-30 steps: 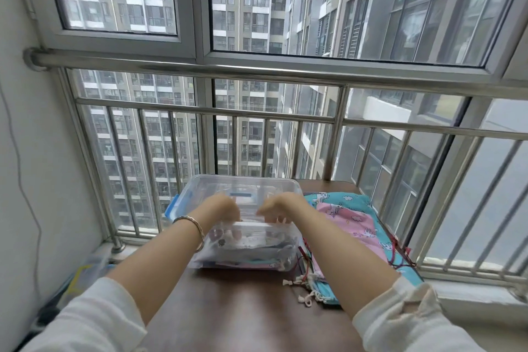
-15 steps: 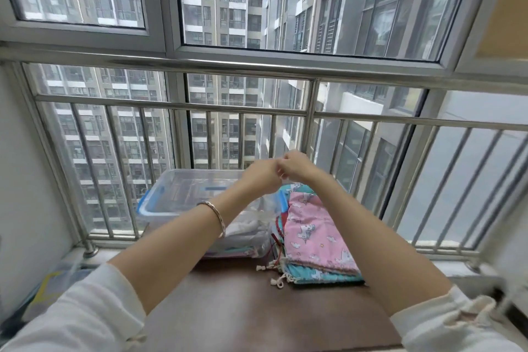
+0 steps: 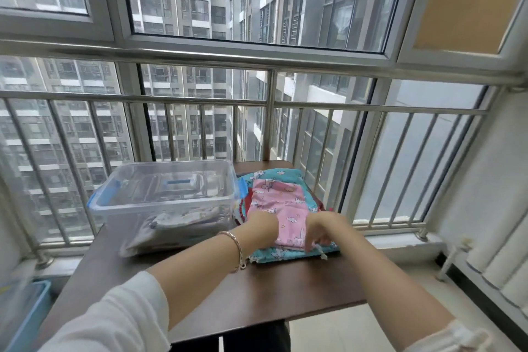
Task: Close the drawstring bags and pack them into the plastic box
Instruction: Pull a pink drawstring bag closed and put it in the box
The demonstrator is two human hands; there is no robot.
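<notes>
Both hands (image 3: 291, 228) now down on pink bag (image 3: 281, 203), off the box (image 3: 168, 194).

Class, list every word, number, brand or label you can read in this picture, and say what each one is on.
None can be read.
Blue label inside the plastic box: blurred, no letters legible.
Pink bag and teal bag: cartoon prints only, no words visible.
Bracelet: no marking visible.
</notes>
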